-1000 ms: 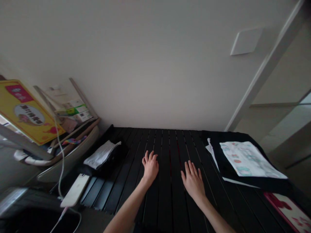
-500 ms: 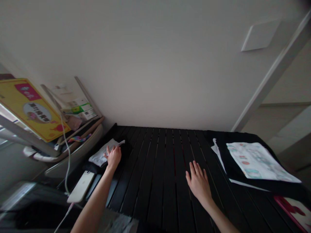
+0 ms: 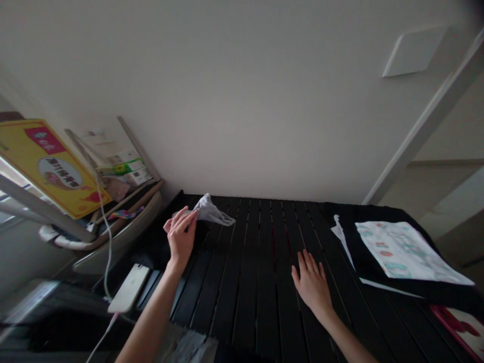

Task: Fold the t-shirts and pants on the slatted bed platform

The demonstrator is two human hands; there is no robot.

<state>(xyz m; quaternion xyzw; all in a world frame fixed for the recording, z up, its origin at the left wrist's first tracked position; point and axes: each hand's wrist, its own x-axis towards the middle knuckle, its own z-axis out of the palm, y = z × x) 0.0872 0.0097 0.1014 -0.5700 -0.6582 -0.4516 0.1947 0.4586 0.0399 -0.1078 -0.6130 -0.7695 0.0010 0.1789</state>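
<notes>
A small light grey cloth garment [image 3: 212, 212] hangs from the fingers of my left hand [image 3: 182, 236], above the left part of the black slatted table [image 3: 245, 282]. The fingers of that hand are pinched together on the cloth, which spreads loosely to the right; its exact kind is unclear. Below it lies a dark bundle of black cloth [image 3: 151, 244]. My right hand [image 3: 312, 282] rests with fingers stretched out, palm down, over the slats right of the middle, with nothing in it.
At the right lie black fabric and a white printed cloth [image 3: 412, 252], with a red-edged item [image 3: 459, 325] in front. A white phone [image 3: 130, 290] with a cable sits at the left. Beyond it stands a rack [image 3: 147, 194] with a yellow box [image 3: 49, 166]. A wall borders the back.
My left hand has lifted the grey cloth off the dark bundle, and the cloth now extends to the right. My right hand has stayed put; the view has shifted slightly.
</notes>
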